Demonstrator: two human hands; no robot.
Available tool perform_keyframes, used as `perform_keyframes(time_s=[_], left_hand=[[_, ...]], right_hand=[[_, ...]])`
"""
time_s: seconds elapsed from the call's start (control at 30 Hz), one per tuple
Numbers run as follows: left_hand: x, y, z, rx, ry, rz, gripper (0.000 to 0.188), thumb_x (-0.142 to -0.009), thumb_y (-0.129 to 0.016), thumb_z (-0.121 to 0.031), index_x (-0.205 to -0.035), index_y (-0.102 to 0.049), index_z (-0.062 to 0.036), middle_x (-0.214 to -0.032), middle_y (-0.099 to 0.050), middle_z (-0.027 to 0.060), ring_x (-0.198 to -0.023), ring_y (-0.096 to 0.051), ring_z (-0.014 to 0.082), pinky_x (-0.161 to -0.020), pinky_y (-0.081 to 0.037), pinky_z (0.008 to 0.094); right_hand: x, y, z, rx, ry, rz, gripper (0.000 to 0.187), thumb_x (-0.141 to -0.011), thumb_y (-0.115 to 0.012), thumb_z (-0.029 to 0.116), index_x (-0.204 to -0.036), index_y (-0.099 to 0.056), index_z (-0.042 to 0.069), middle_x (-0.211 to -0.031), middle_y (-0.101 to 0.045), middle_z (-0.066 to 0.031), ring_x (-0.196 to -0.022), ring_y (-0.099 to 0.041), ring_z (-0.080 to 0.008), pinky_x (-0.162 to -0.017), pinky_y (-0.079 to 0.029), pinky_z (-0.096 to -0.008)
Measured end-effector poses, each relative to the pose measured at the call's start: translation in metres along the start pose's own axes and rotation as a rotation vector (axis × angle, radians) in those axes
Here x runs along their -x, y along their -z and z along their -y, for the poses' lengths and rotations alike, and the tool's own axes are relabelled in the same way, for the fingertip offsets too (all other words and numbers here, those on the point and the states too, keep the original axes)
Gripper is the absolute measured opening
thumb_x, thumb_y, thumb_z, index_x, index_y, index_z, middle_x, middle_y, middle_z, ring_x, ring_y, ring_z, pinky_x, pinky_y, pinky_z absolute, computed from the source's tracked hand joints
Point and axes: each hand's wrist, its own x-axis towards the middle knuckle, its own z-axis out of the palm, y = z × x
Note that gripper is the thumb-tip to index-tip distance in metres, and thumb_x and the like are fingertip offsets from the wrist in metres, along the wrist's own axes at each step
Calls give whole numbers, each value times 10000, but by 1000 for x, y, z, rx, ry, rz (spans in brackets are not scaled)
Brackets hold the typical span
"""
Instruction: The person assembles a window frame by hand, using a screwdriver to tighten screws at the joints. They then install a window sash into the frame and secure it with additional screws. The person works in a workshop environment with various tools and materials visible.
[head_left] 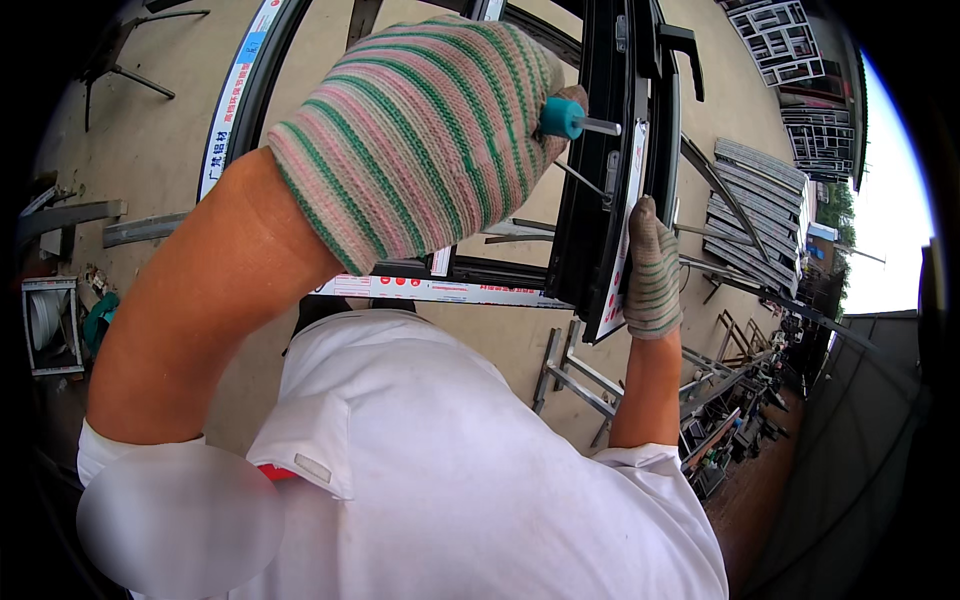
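My left hand (430,130), in a green, pink and grey striped knit glove, is closed around a screwdriver (562,118). Its teal end and a short pale rod poke out by the thumb. A thin metal shaft runs from under the fist toward a small fitting (608,193) on the black window sash (583,235); I cannot tell if its tip touches. Gripping the sash's right edge low down is my right hand (655,275), in a similar glove, its thumb pointing up. A black lever handle (682,45) sticks out at the sash's upper right.
The black window frame (455,268), with printed white film, spans in front of my body. A metal stand (580,375) is at the lower right. Stacked grey profiles (755,210) and leaning frames (780,45) lie beyond. A wire-sided crate (53,325) stands at the left.
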Motion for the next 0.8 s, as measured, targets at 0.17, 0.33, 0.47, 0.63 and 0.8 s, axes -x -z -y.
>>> perform_keyframes(time_s=[0.17, 0.33, 0.47, 0.63, 0.8], left_hand=[[2, -7, 6, 96, -63, -69, 418, -1027, -628, -432, -905, -733, -46, -572, -587, 32, -484, -560, 185, -463, -462, 332], [4, -5, 7, 62, -49, -83, 347, -981, -631, -375, -924, -725, -46, -610, -612, 63, -523, -589, 239, -496, -477, 371], [4, -2, 6, 28, -23, -39, 297, -944, -634, -330, -940, -719, -46, -640, -631, 88, -554, -613, 282, -522, -488, 402], [0, 0, 3, -21, 20, 50, 247, -899, -637, -273, -959, -711, -45, -678, -656, 118, -592, -642, 336, -555, -502, 441], [-12, 6, -1, -125, 134, 305, 221, -853, -641, -216, -978, -704, -45, -715, -680, 149, -631, -671, 389, -588, -516, 480]], right_hand=[[1, -4, 2, 27, 20, -32, 535, -1027, -575, 567, -1043, -669, 41, -817, -616, 29, -731, -548, -28, -670, -463, -205], [-3, 2, -6, 67, 29, -37, 515, -1022, -581, 580, -974, -651, 72, -753, -529, 59, -675, -460, -21, -606, -381, -202], [-4, 0, -10, 24, 9, -54, 536, -1013, -593, 591, -977, -670, 62, -734, -504, 70, -664, -444, -19, -593, -361, -204], [0, -6, -5, 2, -10, -80, 579, -1009, -604, 590, -1027, -692, 18, -755, -549, 60, -675, -467, -23, -604, -382, -204], [-5, -11, -12, 43, 41, -57, 606, -1014, -599, 579, -1067, -693, -17, -783, -575, 40, -694, -471, -31, -620, -398, -215]])
